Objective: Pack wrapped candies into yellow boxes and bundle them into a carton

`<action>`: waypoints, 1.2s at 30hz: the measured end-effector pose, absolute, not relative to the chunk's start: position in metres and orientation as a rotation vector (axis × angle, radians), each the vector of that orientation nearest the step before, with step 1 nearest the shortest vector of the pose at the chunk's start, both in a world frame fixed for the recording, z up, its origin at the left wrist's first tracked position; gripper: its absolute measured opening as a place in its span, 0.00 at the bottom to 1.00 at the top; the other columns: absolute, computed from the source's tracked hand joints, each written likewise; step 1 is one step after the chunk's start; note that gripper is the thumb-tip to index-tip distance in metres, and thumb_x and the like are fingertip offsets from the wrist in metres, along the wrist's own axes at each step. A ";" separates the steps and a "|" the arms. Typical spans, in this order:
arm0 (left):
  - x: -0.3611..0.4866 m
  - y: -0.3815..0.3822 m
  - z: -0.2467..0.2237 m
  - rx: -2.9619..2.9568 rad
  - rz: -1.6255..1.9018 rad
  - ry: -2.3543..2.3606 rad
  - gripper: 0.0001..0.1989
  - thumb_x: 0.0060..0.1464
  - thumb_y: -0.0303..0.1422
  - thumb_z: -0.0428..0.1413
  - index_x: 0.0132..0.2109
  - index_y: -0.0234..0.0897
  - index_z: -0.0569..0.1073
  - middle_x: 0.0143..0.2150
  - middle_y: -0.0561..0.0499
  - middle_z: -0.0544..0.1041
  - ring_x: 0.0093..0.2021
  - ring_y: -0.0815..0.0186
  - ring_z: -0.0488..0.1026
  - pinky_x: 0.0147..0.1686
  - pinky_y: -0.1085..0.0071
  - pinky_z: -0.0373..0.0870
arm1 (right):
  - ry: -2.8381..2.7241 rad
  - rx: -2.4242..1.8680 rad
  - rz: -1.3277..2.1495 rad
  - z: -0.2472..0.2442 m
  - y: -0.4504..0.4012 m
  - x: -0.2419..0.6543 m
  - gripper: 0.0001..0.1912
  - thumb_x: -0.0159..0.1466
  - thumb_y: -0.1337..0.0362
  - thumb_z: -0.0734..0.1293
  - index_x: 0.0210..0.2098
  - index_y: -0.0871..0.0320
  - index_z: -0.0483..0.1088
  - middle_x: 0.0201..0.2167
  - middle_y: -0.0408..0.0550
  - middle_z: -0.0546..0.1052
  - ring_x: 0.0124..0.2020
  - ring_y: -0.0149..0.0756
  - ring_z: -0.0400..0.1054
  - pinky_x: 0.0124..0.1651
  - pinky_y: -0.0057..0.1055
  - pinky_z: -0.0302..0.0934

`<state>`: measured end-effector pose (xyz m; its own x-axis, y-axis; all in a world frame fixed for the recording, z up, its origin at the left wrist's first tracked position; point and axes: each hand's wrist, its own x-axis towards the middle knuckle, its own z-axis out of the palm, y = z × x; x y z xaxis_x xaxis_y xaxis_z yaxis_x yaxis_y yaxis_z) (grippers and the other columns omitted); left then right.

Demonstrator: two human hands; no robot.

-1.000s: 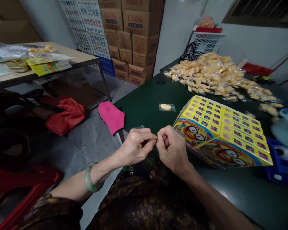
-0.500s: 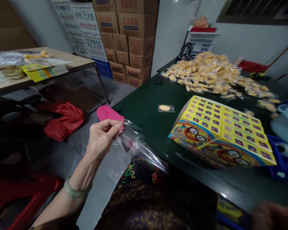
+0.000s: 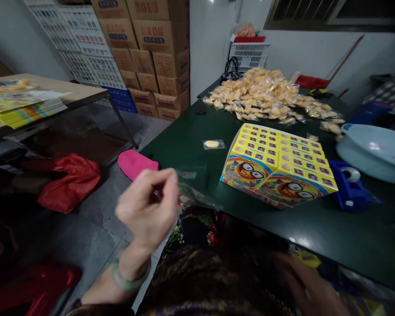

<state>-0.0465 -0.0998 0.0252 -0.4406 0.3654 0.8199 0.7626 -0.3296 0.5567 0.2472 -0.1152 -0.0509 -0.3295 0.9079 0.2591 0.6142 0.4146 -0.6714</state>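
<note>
My left hand (image 3: 149, 206) is closed, its thumb and forefinger pinching a clear plastic bag (image 3: 197, 196) that trails to the right over the edge of the green table (image 3: 177, 145). Low at the right, my right hand (image 3: 307, 285) is smeared by motion in front of the table edge, and its fingers cannot be made out. One small wrapped yellow piece (image 3: 212, 144) lies by itself on the table. To its right stands a block of yellow printed boxes (image 3: 278, 164). A large heap of wrapped yellow pieces (image 3: 260, 92) covers the far part.
A light blue basin (image 3: 378, 151) and a blue tape dispenser (image 3: 349, 188) are at the right. A pink object (image 3: 134, 164) sits at the table's left edge. Stacked cartons (image 3: 161, 39) stand behind, and a second table (image 3: 82, 94) is at the left.
The view has turned to the right. My left hand has moved nearer the camera with the bag. My right hand has come in from the lower right corner towards my lap.
</note>
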 end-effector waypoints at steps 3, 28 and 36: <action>-0.011 -0.104 0.018 -1.793 -1.705 -1.381 0.10 0.48 0.17 0.58 0.36 0.33 0.74 0.25 0.54 0.73 0.24 0.74 0.67 0.25 0.76 0.66 | -1.936 -1.107 0.924 -0.022 -0.104 0.200 0.19 0.65 0.56 0.62 0.55 0.51 0.67 0.48 0.48 0.77 0.43 0.37 0.75 0.43 0.28 0.71; -0.043 -0.070 0.042 -2.448 -2.030 -1.517 0.34 0.44 0.31 0.66 0.59 0.44 0.67 0.56 0.43 0.71 0.49 0.61 0.72 0.41 0.69 0.72 | -2.105 -0.651 0.748 0.045 -0.054 0.215 0.08 0.68 0.69 0.58 0.34 0.54 0.66 0.32 0.42 0.73 0.35 0.28 0.68 0.39 0.24 0.62; -0.039 -0.016 0.037 -2.727 -2.393 -1.575 0.11 0.42 0.34 0.67 0.31 0.33 0.77 0.29 0.50 0.77 0.29 0.70 0.73 0.31 0.74 0.71 | -2.022 -0.740 0.820 0.053 -0.050 0.234 0.04 0.63 0.65 0.65 0.32 0.55 0.67 0.28 0.43 0.73 0.30 0.30 0.68 0.33 0.26 0.63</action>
<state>-0.0394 -0.0156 0.0374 0.1149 0.9028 0.4145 0.0235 -0.4197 0.9074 0.2341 -0.0496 0.0534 -0.4972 0.7350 0.4611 0.2064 0.6163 -0.7600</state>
